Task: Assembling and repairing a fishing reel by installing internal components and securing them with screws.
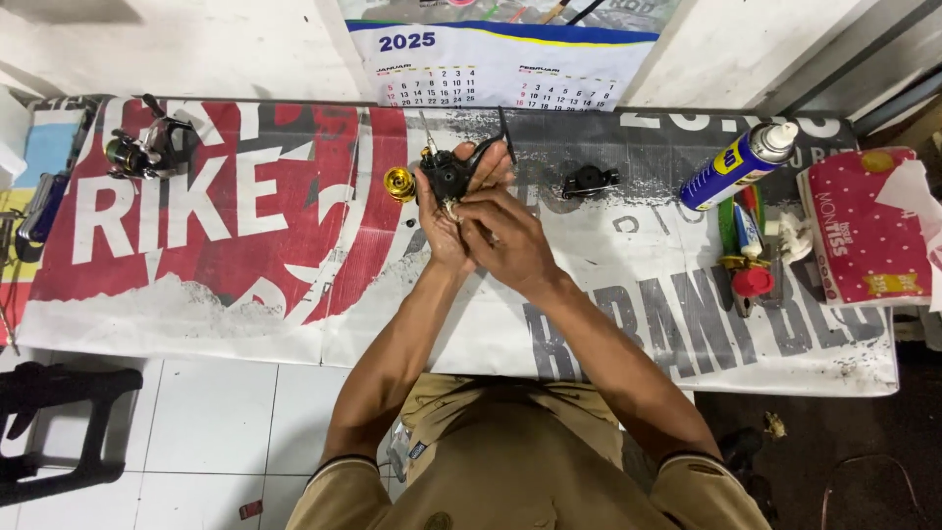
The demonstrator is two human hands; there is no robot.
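Reel body [449, 175] held above printed banner [294, 294].
Gripped by left hand [444, 224] for steadiness; right hand [508, 240] fingertips pinched at its underside.

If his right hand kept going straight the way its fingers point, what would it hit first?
The right hand points up-left into the black reel body held by the left hand; its fingertips seem to touch it already, though depth is unclear.

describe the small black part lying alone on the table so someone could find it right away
Start at the printed banner covering the table, then go to the hands in the middle holding a black fishing reel body. Just right of them, before the blue spray can, lies the small black part: it alone is loose, dark and untouched.
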